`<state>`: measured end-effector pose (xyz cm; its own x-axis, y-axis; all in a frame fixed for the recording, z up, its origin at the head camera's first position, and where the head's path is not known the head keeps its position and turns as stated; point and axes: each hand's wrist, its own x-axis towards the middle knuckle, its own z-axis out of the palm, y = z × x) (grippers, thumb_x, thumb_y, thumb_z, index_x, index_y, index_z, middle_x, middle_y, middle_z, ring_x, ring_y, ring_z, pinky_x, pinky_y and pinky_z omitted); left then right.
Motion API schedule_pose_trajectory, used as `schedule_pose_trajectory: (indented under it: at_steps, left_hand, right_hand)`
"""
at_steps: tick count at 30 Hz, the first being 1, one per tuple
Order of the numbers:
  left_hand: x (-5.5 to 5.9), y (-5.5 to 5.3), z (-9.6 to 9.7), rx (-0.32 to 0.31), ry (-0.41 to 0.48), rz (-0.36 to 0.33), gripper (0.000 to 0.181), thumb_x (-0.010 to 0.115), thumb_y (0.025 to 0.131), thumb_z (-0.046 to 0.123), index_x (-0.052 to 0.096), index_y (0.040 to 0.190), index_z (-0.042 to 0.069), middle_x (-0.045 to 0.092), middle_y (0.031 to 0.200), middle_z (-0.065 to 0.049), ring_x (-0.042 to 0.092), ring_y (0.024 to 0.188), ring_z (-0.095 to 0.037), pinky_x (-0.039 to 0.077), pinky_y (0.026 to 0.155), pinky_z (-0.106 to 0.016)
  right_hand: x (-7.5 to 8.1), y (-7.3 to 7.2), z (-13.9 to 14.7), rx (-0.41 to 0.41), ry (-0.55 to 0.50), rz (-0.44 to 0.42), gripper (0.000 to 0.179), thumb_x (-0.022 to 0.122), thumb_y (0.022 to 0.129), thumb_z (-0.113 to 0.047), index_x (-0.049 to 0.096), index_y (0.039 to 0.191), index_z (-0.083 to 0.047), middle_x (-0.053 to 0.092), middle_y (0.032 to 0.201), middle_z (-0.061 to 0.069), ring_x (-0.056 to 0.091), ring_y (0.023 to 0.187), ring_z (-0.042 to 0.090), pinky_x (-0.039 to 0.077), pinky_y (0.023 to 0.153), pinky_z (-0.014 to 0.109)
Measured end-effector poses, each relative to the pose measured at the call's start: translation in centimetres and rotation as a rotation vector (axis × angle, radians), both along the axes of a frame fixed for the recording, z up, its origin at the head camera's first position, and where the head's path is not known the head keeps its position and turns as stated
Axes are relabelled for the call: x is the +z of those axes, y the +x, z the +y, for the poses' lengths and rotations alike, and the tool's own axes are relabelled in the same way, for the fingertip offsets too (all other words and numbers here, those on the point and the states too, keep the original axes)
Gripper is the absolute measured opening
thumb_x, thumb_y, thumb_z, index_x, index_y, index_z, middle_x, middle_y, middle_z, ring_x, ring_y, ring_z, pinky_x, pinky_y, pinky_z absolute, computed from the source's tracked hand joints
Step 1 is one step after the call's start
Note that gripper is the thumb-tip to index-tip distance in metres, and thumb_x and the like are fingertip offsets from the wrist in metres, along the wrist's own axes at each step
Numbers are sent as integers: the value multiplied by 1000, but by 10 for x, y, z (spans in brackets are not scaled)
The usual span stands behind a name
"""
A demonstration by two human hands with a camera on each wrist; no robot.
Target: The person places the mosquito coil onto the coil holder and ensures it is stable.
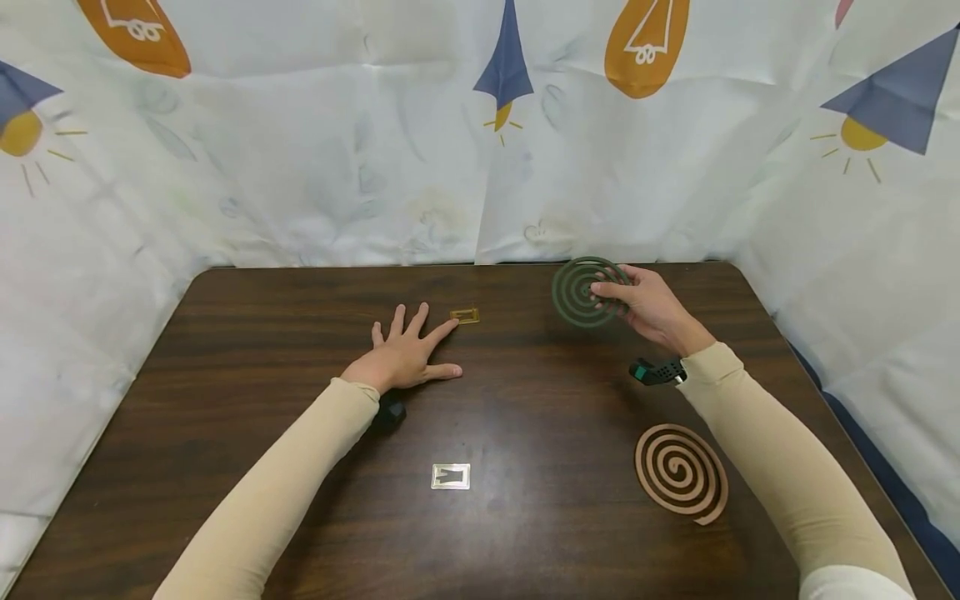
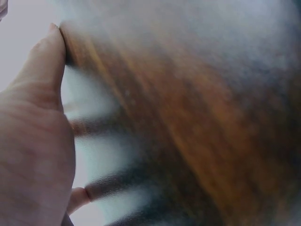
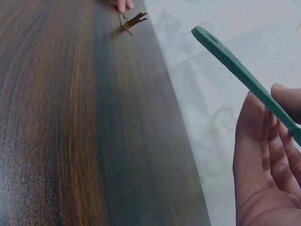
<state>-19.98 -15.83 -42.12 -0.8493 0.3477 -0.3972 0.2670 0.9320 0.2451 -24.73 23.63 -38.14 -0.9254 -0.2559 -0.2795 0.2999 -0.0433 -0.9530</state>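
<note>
In the head view, a green coil (image 1: 576, 293) was pinched at its right edge by the right hand (image 1: 651, 308), thumb in front, fingers behind; a light hold seemed best, so that the thin rings would not be bent. The left hand (image 1: 405, 358) was spread on the table (image 1: 525, 400), well left of that grip, its index fingertip at a gold stand (image 1: 465, 316). Nearer the body than either hand, a brown coil (image 1: 678, 468) and a silver stand (image 1: 451, 485) were seen. In the left wrist view, the thumb was stretched out. In the right wrist view, the green coil was tilted, edge-on, beyond the fingertips.
</note>
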Motion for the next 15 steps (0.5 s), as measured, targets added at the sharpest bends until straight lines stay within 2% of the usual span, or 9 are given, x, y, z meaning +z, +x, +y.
schedule_pose_trajectory:
  at_steps: [5, 11, 15]
  left_hand:
    - [1, 0, 1, 0, 12, 3, 89, 50, 96, 74, 8, 167, 41, -9, 176, -17, -15, 160, -51, 0, 119, -82]
    - [1, 1, 0, -1, 4, -2, 89, 50, 97, 74, 7, 167, 40, -9, 176, -18, -16, 159, -51, 0, 119, -82]
    - [1, 1, 0, -1, 12, 1, 89, 51, 97, 73, 8, 167, 40, -9, 176, -18, -15, 159, -51, 1, 119, -82]
  right_hand:
    - [2, -1, -3, -9, 0, 4, 64, 71, 99, -14, 39, 153, -2, 68, 111, -5, 70, 85, 9, 60, 77, 24]
    - [4, -4, -12, -21, 13, 21, 51, 72, 98, -15, 50, 142, 2, 71, 109, -3, 70, 85, 11, 60, 78, 25]
    - [6, -4, -16, -19, -13, 30, 40, 72, 98, -13, 57, 133, -1, 73, 107, -2, 71, 82, 12, 60, 76, 25]
